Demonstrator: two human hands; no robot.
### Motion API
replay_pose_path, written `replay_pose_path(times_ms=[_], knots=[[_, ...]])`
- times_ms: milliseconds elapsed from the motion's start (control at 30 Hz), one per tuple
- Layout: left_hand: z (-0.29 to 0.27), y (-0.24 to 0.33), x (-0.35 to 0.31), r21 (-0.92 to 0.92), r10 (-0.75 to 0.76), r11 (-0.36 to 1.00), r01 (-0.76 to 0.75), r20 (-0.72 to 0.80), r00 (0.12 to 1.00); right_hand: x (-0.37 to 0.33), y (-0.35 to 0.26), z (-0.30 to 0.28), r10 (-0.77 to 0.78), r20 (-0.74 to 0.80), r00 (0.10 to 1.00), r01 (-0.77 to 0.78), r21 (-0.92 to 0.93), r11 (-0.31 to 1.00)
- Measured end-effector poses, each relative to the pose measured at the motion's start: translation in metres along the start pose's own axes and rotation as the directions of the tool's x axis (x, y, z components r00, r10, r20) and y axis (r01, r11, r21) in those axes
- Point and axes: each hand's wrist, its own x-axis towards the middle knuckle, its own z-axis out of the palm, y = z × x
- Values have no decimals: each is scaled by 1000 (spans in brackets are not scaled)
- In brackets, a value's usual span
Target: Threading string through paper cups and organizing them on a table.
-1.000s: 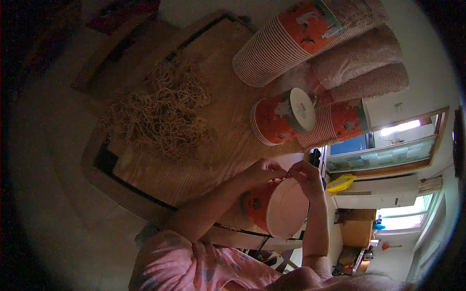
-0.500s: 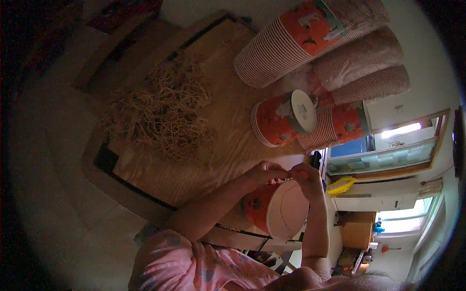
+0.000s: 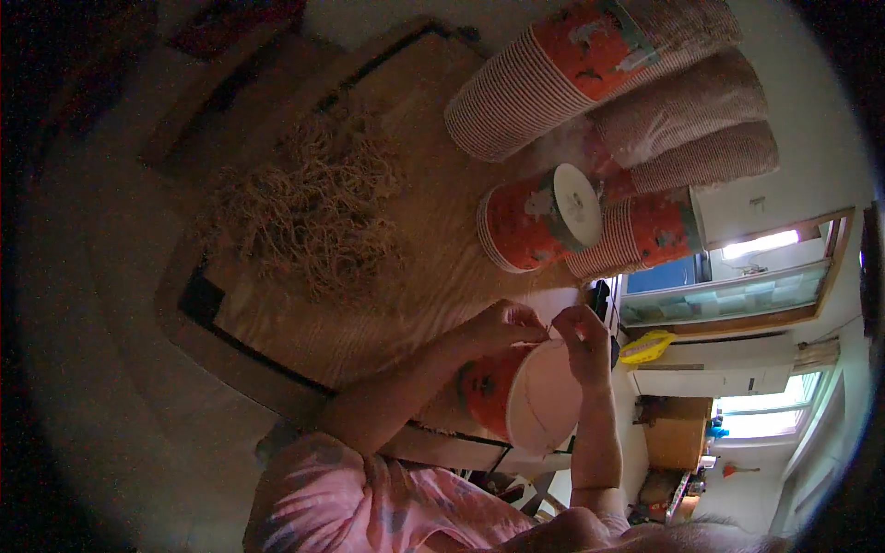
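Observation:
A red-orange printed paper bucket [image 3: 490,391] is close in front of me, its pale open mouth toward the right. A thin cord [image 3: 528,398] runs across that mouth. At the bucket's upper rim my left hand [image 3: 507,324] pinches the cord, thumb and fingers together. My right hand [image 3: 583,339] is closed just beside it, fingertips almost touching the left ones. The bit of cord between the fingertips is too small to make out fully. A tangled heap of tan cords [image 3: 318,207] lies on the wooden table [image 3: 433,267], left of my hands.
Beyond my hands stand a short stack of printed buckets [image 3: 525,221] and a second stack [image 3: 636,238]. Taller stacks [image 3: 525,88] rise behind, some wrapped in plastic [image 3: 682,106]. A yellow bag [image 3: 648,347] is to the right. Dark trim [image 3: 267,355] follows the table edge.
My right hand has lifted slightly and its fingers have bent more at the rim. The left hand has shifted a little upward. The bucket stays nearly in place.

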Motion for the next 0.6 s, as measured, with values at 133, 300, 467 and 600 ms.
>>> replay_pose_path(times_ms=[133,300,467,600], knots=[[-17,-6,2,-659,-8,729,184,261,965,6,1,-2,-9,43,999,10,-30,1000],[-5,-16,6,-699,-54,683,212,241,969,5,0,-4,-27,59,998,31,-73,997],[2,-37,14,-617,26,777,127,233,972,0,12,-1,4,-5,1000,-4,-40,999],[3,1,0,-40,38,999,-37,14,999,-5,8,5,-45,-75,996,42,-44,998]])
